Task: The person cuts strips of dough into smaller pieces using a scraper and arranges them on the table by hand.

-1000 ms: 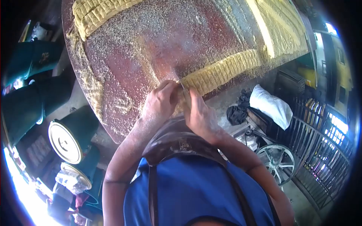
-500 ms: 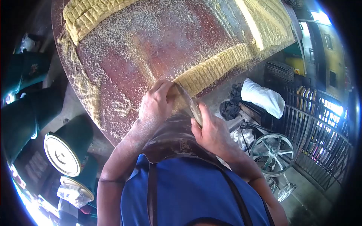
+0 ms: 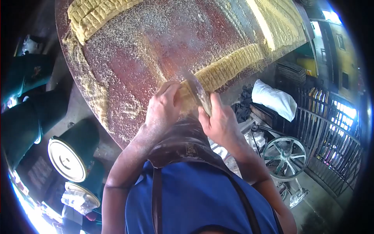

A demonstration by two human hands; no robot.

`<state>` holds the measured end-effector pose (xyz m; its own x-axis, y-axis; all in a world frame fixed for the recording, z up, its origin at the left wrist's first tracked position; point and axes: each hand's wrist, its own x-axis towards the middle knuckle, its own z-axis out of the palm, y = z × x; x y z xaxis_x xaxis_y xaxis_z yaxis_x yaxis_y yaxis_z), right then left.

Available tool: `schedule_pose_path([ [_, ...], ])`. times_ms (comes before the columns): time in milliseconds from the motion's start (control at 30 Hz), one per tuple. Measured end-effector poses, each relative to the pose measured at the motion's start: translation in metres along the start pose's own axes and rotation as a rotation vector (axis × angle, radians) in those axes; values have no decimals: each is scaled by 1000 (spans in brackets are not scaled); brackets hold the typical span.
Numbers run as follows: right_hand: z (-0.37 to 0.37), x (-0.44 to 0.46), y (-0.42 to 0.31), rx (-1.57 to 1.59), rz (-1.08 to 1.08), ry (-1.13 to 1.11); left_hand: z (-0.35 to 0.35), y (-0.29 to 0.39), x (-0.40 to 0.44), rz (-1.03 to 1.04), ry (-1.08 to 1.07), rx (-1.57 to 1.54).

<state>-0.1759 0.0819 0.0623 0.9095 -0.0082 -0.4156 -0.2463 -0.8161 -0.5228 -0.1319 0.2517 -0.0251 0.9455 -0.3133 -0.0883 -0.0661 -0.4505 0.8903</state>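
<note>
Crumbs lie thick across a broad reddish-brown desk (image 3: 175, 58) in a cluttered workroom, where green drums (image 3: 83, 134) with pale lids (image 3: 67, 160) stand on the left and a white sack (image 3: 274, 100) lies on the right, near a spoked wheel (image 3: 284, 158). Along the desk's near edge runs a ridged yellow strip (image 3: 231, 64), dough-like and scored crosswise, its near end just in front of a worker in a dark apron (image 3: 181, 150), a position that appears to keep it within easy reach of both hands. The right hand (image 3: 220, 123) has its fingers clamped around the handle of a knife (image 3: 198, 89), blade pointing far and left across the strip, an angle that seems to match the scored lines. The left hand (image 3: 163, 103) sits at the strip's near end, fingers bent and bunched together, perhaps to steady it; whether they grip or merely press cannot be told. A scored yellow block (image 3: 97, 15) at far left and a yellow sheet (image 3: 286, 19) at far right lie well apart, seemingly leaving elbow room between. Loose crumbs probably keep the pieces from sticking.
</note>
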Motion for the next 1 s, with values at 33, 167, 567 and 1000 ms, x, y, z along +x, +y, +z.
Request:
schedule_pose_path([
  [33, -1, -8, -5, 1, -36, 29, -3, -2, -2, -11, -19, 26],
  [167, 7, -20, -10, -37, 16, -26, -3, -5, -2, 7, -27, 43],
  [567, 31, 30, -1, -57, 61, -85, -2, -12, -3, 3, -38, -18],
  [1000, 28, -14, -23, -10, 84, -79, -11, -25, -8, 60, -12, 31],
])
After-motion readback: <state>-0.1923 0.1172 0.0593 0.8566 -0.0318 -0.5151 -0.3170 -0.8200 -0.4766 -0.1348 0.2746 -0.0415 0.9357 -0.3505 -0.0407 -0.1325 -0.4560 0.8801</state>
